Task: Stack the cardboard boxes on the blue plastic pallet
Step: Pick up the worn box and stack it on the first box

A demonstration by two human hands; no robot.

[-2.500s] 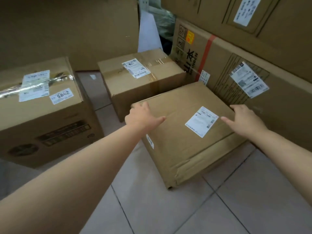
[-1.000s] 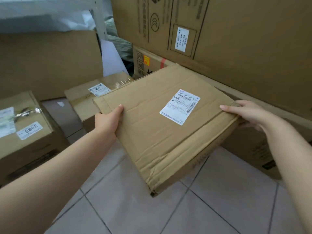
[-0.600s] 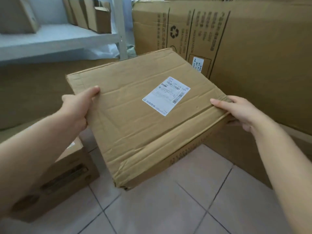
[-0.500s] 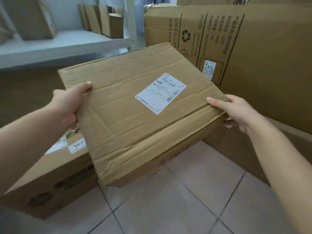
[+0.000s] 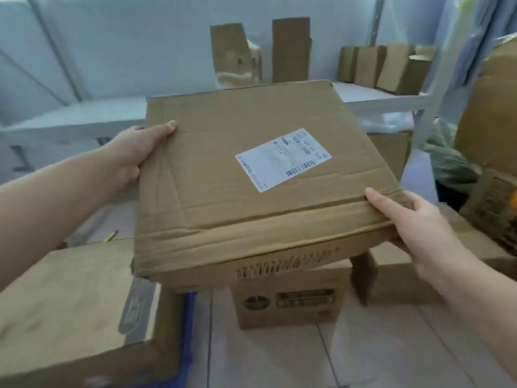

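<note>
I hold a flat, creased cardboard box [image 5: 223, 177] with a white shipping label in the air at chest height. My left hand [image 5: 137, 148] grips its far left edge, thumb on top. My right hand [image 5: 411, 219] grips its near right corner, thumb on top and fingers underneath. Below at the lower left lies a large cardboard box [image 5: 70, 309], and a strip of the blue plastic pallet [image 5: 188, 329] shows along its right side. The held box hides what lies directly beneath it.
A smaller printed box [image 5: 288, 301] stands on the tiled floor under the held box, another box [image 5: 397, 278] to its right. A white shelf [image 5: 386, 100] behind carries several upright cartons. Large cartons [image 5: 486, 107] stand at the right edge.
The box was lifted off the floor with both hands and carried leftward as my view swung from the carton wall toward the shelf and the box on the pallet.
</note>
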